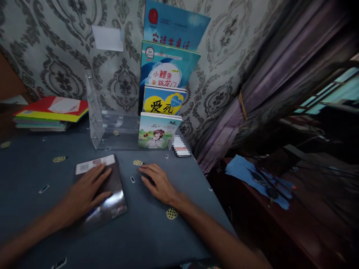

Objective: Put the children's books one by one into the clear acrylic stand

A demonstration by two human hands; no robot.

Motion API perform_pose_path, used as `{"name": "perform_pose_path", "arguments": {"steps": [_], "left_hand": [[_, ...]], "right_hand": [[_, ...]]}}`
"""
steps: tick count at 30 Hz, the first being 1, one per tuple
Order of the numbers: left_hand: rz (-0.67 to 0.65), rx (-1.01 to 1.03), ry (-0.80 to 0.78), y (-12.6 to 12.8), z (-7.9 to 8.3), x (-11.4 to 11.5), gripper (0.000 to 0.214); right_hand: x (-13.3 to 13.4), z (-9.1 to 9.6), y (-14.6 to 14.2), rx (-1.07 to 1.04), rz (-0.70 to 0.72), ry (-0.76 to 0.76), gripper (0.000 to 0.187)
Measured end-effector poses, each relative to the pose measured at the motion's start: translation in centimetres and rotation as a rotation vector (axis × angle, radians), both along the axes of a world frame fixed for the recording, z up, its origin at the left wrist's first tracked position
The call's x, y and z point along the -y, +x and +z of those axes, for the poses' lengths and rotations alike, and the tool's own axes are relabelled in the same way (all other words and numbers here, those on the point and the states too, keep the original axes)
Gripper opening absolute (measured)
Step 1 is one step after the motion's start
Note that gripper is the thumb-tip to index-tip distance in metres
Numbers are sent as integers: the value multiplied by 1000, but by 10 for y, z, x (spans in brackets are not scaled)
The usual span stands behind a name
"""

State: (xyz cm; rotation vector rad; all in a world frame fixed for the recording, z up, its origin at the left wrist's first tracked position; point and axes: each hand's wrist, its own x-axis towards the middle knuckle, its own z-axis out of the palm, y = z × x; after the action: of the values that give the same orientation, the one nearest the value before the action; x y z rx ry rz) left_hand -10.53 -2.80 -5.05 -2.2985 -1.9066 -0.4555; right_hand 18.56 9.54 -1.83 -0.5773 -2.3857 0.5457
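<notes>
A dark, glossy book (113, 188) lies on the blue-grey tabletop (134, 239), a white strip with a barcode along its far edge. My left hand (91, 185) rests over it, fingers stretched out and spread. To the right of the book, my right hand (157, 183) hovers at or on the table with fingers extended and nothing visible in them. Beyond both hands stands a clear acrylic rack (95, 130). Its right side holds several books in steps, the front one a small green and white picture book (157, 130).
At the back left sits a stack of coloured folders (53, 112). A small white item, blurred out, lies right of the rack (112, 144). A purple curtain (232, 108) hangs beside the table's right edge. Lower right, a blue cloth (252, 175) carries tools on a dark red surface.
</notes>
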Motion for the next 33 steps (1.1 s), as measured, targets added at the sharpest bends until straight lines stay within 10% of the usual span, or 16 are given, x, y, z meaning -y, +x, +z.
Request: {"name": "perform_pose_path", "arguments": {"steps": [5,11,24,33], "left_hand": [[-377,50,4,79,18,-12,61],[-449,210,-21,130,37,-35,33],[-173,152,-62,86,21,-55,52],[-83,109,-98,80,24,-61,54]], "right_hand": [[10,6,-3,-28,115,-39,39],[6,12,5,101,109,-137,48],[2,2,2,273,-54,-39,50],[-32,-1,-8,277,82,-23,47]]}}
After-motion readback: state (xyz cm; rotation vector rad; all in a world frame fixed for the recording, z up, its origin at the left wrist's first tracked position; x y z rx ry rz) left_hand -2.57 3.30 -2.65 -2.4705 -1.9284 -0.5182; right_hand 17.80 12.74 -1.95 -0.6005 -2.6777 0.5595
